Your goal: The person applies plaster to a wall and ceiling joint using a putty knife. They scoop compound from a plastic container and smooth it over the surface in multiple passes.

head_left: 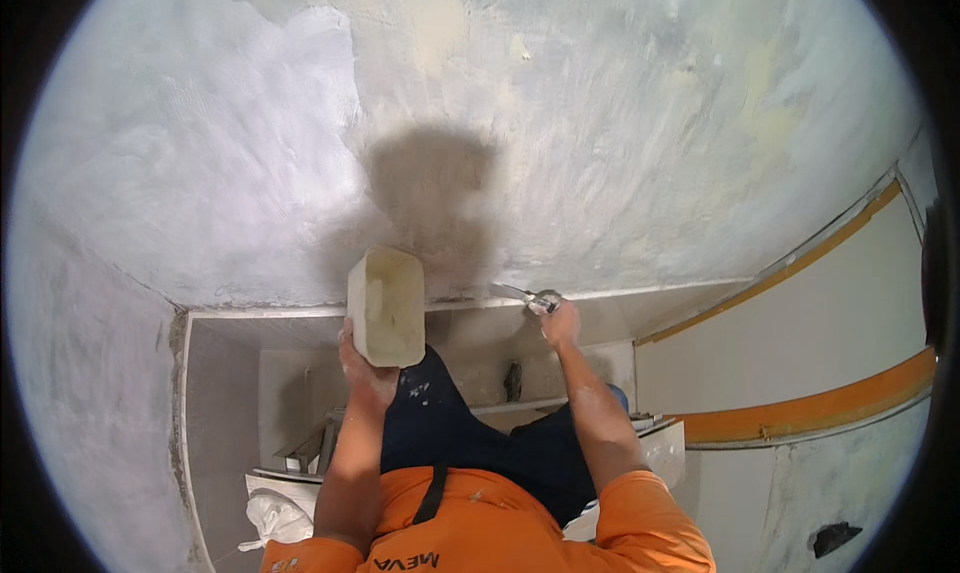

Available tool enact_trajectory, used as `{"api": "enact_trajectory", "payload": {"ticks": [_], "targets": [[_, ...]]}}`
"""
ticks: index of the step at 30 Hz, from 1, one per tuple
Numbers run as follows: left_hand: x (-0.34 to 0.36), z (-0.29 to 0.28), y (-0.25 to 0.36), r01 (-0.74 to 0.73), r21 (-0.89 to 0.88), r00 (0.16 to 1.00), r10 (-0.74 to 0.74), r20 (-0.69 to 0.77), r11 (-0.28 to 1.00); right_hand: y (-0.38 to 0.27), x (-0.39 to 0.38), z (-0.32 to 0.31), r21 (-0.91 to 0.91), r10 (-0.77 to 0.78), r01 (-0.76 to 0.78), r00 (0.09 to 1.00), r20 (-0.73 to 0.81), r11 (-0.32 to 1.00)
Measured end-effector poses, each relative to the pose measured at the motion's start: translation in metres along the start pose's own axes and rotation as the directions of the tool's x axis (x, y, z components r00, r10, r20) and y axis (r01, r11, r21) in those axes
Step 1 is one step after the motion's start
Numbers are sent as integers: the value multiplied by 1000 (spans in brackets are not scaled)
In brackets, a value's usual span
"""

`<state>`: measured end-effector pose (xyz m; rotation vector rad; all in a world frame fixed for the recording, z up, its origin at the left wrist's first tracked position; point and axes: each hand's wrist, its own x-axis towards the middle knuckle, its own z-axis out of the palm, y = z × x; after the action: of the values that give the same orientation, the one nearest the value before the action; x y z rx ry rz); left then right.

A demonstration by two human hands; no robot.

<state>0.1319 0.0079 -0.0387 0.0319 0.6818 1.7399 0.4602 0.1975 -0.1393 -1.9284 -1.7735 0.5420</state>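
My left hand [368, 368] grips a cream-coloured rectangular tub [390, 308] from below and the side, its opening facing up. A pale residue coats the tub's inside. In my right hand [560, 325], closed around the handle, is a putty knife [512, 292]. Its blade points left, close to the bottom edge of the plastered wall [560, 153]; whether it touches the wall I cannot tell. White smears mark both hands. Between tub and knife there is a small gap.
A whitish trim ledge [690, 291] runs along the wall's base. Orange-edged curved panels [810, 413] stand at the right. A white plastic bag [278, 518] lies on a board at lower left. A dark hole [835, 539] shows in the lower-right wall.
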Motion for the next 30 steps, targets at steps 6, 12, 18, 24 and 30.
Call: {"api": "enact_trajectory", "payload": {"ticks": [6, 12, 18, 24, 30], "targets": [[-15, 21, 19, -97, -13, 995, 97, -37, 995, 114, 26, -44, -188, 63, -107, 972, -227, 976], [7, -10, 3, -44, -70, 999, 44, -8, 997, 133, -40, -33, -345, -14, -51, 983, -185, 937], [-13, 14, 8, -59, 24, 990, 61, -130, 998, 10, -65, 9, 30, -355, 364, 920, -166, 931], [-16, 19, 17, -82, 109, 966, 106, -235, 991, -20, -44, 8, -173, -122, 96, 982, -146, 980], [-17, 27, 7, -55, 21, 987, 58, -149, 998, 92, -47, -9, -84, 404, -457, 846, -349, 885]]}}
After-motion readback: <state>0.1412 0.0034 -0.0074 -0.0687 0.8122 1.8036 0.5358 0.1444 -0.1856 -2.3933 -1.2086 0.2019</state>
